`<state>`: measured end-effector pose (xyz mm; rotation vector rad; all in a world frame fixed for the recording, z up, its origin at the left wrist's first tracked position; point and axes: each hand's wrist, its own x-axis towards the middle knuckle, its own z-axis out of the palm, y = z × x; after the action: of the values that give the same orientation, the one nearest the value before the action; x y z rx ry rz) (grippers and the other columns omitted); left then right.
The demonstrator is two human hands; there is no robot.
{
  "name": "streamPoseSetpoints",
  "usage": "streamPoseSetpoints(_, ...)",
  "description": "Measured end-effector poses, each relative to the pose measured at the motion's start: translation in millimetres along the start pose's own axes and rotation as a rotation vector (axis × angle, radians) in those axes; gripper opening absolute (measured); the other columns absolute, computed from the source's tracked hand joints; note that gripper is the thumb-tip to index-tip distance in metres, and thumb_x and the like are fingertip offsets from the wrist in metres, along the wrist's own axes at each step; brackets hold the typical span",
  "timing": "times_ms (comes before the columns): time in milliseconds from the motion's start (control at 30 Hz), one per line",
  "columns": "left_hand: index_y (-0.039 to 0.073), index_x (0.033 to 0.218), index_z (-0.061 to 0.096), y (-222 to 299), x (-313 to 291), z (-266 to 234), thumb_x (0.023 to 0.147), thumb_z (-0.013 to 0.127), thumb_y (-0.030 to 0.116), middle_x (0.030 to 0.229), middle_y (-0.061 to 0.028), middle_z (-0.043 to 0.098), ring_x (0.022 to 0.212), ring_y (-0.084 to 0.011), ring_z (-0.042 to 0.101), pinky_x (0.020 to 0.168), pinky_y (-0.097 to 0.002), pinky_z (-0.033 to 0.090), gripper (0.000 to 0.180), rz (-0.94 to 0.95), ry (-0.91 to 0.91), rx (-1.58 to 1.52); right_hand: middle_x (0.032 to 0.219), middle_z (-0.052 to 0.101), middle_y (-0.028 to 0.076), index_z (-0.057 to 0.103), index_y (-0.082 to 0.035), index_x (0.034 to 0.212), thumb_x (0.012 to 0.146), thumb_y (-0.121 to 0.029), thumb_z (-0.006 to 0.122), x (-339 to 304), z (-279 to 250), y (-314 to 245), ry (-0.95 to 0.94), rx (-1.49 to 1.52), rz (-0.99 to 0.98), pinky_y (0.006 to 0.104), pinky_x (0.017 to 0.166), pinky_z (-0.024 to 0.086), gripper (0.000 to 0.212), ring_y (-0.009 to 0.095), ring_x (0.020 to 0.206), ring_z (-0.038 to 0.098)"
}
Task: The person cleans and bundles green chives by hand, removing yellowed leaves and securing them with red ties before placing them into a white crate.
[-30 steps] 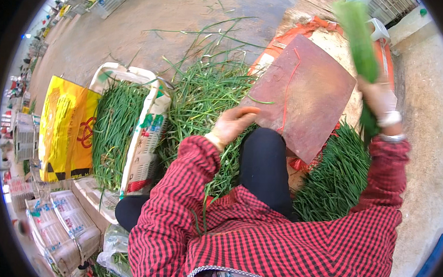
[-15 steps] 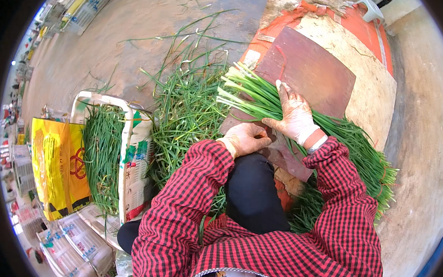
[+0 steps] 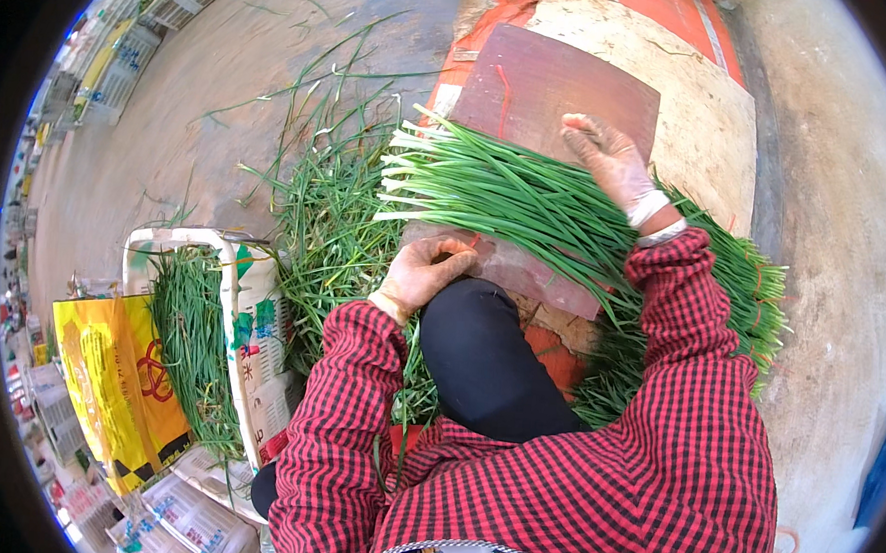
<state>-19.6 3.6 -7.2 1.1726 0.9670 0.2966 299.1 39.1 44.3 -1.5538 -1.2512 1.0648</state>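
Note:
A loose bundle of long green garlic chives [image 3: 508, 185], pale ends to the left, lies across a dark reddish-brown board [image 3: 583, 84]. At the board's near edge my left hand [image 3: 428, 271], in a thin glove, is closed in a pinch where a bit of red tie shows at the fingertips. Above the bundle's far side is my right hand [image 3: 614, 165], gloved too, its fingers bent and a little apart, with nothing visible in them. The other end of a thin red tie [image 3: 504, 99] lies on the board beyond the chives; its middle is hidden under them.
Bundles of chives tied with red [image 3: 763, 293] lie to the right along the wall. Loose chive trimmings [image 3: 336, 211] are heaped on the floor at left, beside a white-framed basket [image 3: 229, 305] holding chives and a yellow bag [image 3: 107, 379]. My knee [image 3: 479, 349] is close under the board.
My right hand has lifted off the chives, which now lie spread wider on the board. My left hand stays pinched near the board's edge. The whole view has shifted slightly.

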Motion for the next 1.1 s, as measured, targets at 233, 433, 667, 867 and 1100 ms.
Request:
streamPoseSetpoints(233, 0.001, 0.12, 0.066, -12, -105, -32, 0.098, 0.061, 0.019, 0.112, -0.0052, 0.069, 0.096, -0.0106, 0.063, 0.086, -0.0245, 0.049, 0.03, 0.075, 0.313, -0.152, 0.106, 0.069, 0.004, 0.068, -0.003, 0.114, 0.096, -0.02, 0.066, -33, -35, -25, -0.015, -0.072, -0.048, 0.0269, 0.089, 0.049, 0.025, 0.011, 0.099, 0.061)
streamPoseSetpoints(433, 0.004, 0.125, 0.062, -74, -255, -82, 0.1, 0.058, 0.024, 0.114, -0.0061, 0.07, 0.093, -0.0099, 0.064, 0.081, -0.0241, 0.05, 0.032, -0.015, 0.913, -0.28, 0.101, 0.068, 0.01, 0.07, -0.008, 0.11, 0.088, -0.02, 0.072, -23, 26, -12, -0.081, -0.449, -0.21, 0.0308, 0.086, 0.052, 0.026, 0.018, 0.091, 0.067)
streamPoseSetpoints(667, 0.003, 0.127, 0.061, -138, -294, -87, 0.098, 0.063, 0.022, 0.113, -0.0052, 0.07, 0.087, -0.0062, 0.061, 0.075, -0.0182, 0.046, 0.034, -0.039, 0.99, -0.307, 0.112, 0.065, 0.012, 0.071, -0.013, 0.11, 0.084, -0.014, 0.069, 13, 69, -8, -0.14, -0.608, -0.369, 0.0404, 0.1, 0.047, 0.026, 0.031, 0.116, 0.06)
streamPoseSetpoints(867, 0.0, 0.116, 0.068, -13, -136, -57, 0.095, 0.061, 0.004, 0.115, -0.0074, 0.067, 0.105, -0.0154, 0.063, 0.091, -0.0269, 0.049, 0.022, 0.326, 0.74, 0.086, 0.124, 0.064, 0.012, 0.065, -0.008, 0.119, 0.085, -0.016, 0.071, 13, 50, -8, -0.108, -0.482, -0.18, 0.0382, 0.104, 0.045, 0.036, 0.03, 0.119, 0.06)
streamPoseSetpoints(1100, 0.004, 0.121, 0.066, 67, 26, -23, 0.091, 0.066, 0.014, 0.122, -0.0106, 0.061, 0.082, -0.0174, 0.065, 0.073, -0.0303, 0.053, 0.031, 0.476, 0.602, 0.646, 0.12, 0.062, 0.011, 0.067, -0.009, 0.116, 0.086, -0.028, 0.073, -13, 22, 9, -0.162, -0.458, -0.344, 0.0407, 0.104, 0.042, 0.037, 0.031, 0.118, 0.056)
